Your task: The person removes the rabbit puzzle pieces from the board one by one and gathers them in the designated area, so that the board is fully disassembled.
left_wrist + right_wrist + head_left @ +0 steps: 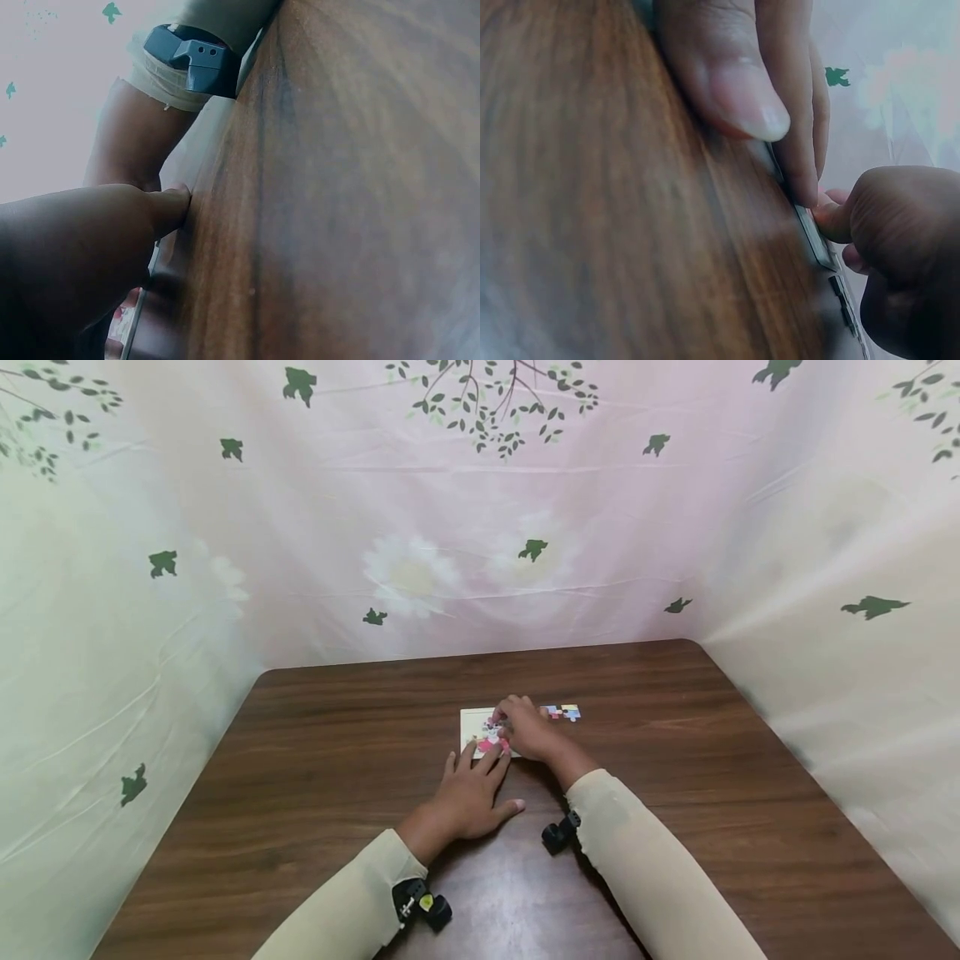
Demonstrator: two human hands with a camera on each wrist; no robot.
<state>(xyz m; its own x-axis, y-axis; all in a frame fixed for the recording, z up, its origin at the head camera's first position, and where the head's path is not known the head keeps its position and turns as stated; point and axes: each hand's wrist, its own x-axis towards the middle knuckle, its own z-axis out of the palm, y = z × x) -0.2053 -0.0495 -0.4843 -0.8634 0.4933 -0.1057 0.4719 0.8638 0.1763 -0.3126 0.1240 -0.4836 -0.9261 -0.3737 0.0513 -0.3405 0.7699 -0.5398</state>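
Observation:
A pale puzzle board (469, 720) lies on the table, with a pink and white picture (491, 745) partly put together on it. My left hand (471, 795) is spread flat, its fingertips resting on the near edge of the board and its thumb out to the side. Above the board's middle, my right hand (531, 733) bends down with curled fingers. Its thumb and fingers pinch a small puzzle piece against the picture; the piece is mostly hidden. In the right wrist view, the right hand (907, 240) meets the board (815, 238) beside the left fingers.
Loose puzzle pieces (571, 712) lie just right of the board, partly behind the right hand. The brown wooden table (337, 760) reaches back to a printed cloth (465, 510) that hangs around it. Both wrists carry small black cameras (557, 837).

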